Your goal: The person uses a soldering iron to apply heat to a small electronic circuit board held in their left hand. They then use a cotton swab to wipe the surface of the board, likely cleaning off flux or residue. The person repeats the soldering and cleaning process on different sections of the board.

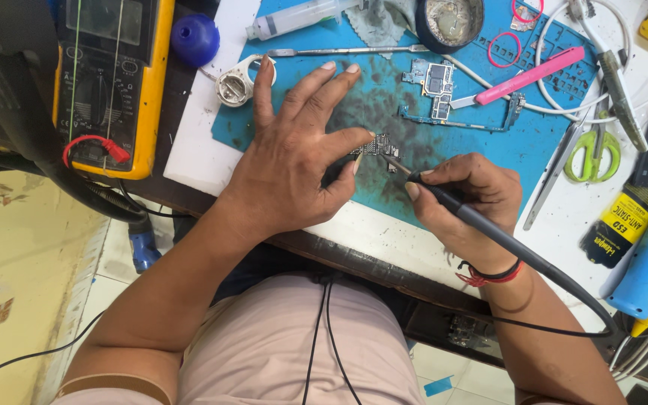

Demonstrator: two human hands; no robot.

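Blue mat point(324, 112), left hand point(294, 157) steadying circuit board point(379, 146), right hand point(466, 202) gripping soldering iron point(489, 229)

left hand point(286, 161) splayed flat, right hand point(463, 199) pinching

Bare mat point(384, 112) above the small board point(379, 145), up to the second board point(435, 88). Blocked from the left by the left hand point(290, 157), spread flat, and from the right by the right hand point(463, 199) with the iron point(489, 229). Further right, crowded: tweezers point(556, 169), scissors point(592, 154), pink tool point(530, 75), white cable point(549, 109). Open white strip point(354, 229) along the near mat edge.
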